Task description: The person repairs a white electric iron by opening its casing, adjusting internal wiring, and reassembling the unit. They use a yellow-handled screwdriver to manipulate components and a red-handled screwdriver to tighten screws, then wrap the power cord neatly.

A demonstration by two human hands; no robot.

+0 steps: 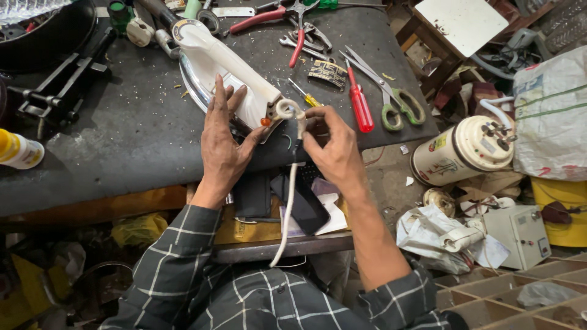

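A white clothes iron (214, 67) lies on the dark workbench (134, 122), its rear end toward me. My left hand (223, 137) rests flat against the iron's back, steadying it. My right hand (333, 150) pinches the white power cord (287, 201) where it enters the iron's rear. The cord hangs down over the bench edge toward my lap. A small orange lamp shows at the iron's rear between my hands.
A red screwdriver (361, 104), green-handled scissors (397, 101), red pliers (287, 24) and wrenches lie on the bench beyond the iron. A yellow bottle (18, 150) stands at the left. A cream cylindrical appliance (465, 150) and boxes crowd the floor at the right.
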